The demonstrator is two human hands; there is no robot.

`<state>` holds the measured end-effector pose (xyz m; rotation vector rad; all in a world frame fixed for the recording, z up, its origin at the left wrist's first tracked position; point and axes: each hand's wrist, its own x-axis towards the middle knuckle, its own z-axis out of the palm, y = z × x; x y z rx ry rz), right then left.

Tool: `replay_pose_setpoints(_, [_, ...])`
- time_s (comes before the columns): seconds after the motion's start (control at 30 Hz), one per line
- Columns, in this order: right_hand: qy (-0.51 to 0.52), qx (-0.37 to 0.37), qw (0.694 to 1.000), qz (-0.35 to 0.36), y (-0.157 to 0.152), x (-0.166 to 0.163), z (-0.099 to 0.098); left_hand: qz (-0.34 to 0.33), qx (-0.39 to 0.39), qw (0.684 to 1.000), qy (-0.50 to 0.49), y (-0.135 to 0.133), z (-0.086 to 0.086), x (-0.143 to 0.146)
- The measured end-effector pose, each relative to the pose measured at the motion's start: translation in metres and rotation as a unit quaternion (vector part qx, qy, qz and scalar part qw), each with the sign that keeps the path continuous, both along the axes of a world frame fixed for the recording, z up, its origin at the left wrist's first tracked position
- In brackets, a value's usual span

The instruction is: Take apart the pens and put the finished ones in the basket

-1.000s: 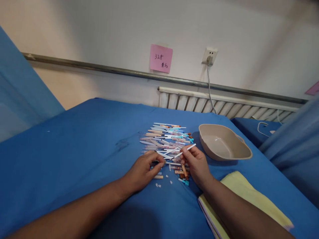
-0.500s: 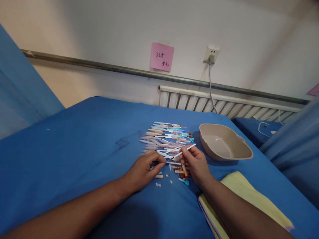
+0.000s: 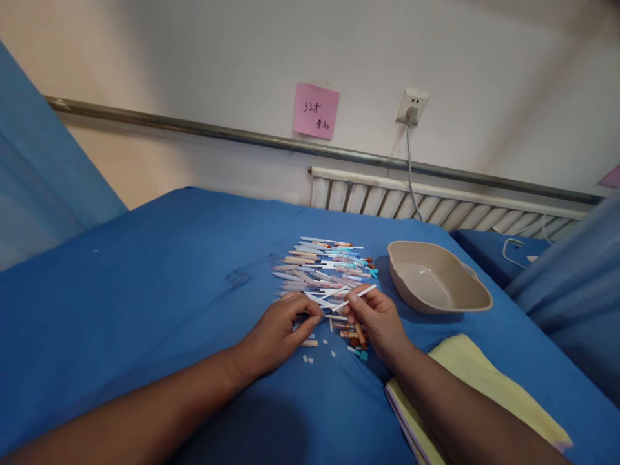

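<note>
My right hand (image 3: 380, 323) pinches a white pen refill (image 3: 356, 297), which slants up to the right with its darker tip toward my left hand. My left hand (image 3: 290, 323) is closed with thumb and index finger together close to that tip; anything between them is too small to make out. Beyond and beneath both hands lies a spread of pen parts: pale pen barrels (image 3: 303, 260), more white refills, and brown and teal end pieces. Below the right hand are an orange-brown pen piece (image 3: 360, 336) and a teal clip piece (image 3: 357, 352). Several small whitish bits (image 3: 325, 341) lie near the left fingertips.
A beige plastic basin (image 3: 438, 278) stands right of the pens on the blue-covered table (image 3: 159, 278). A folded yellow cloth (image 3: 484, 381) lies under my right forearm. At the back are a radiator (image 3: 378, 194), a metal rail and a plugged-in socket. Blue curtains hang at both sides.
My right hand has shifted slightly left and down with the refill, bringing it closer to my left fingers. The left hand and the pen parts look unmoved.
</note>
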<state>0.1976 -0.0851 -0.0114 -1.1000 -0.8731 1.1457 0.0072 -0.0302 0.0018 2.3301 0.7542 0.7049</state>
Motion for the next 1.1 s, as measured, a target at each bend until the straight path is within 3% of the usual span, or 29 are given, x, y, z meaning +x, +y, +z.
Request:
replay_pose_setpoints(0.33, [0.023,0.021,0.999,-0.005,-0.0015,0.0017,-0.0012,0.025,-0.025,0.999,-0.003,-0.0007,0.0022,-0.0006])
replay_pose_setpoints(0.77, [0.01,0.02,1.0,0.012,-0.0021,-0.0003,-0.0006,0.072,-0.188,0.976,-0.087,-0.0011,0.0002,0.0068])
replay_pose_setpoints(1.1, [-0.04,0.022,0.995,0.084,-0.0038,-0.0001,-0.0023,0.082,-0.2,0.972,-0.096,0.0003,-0.0033,0.0042])
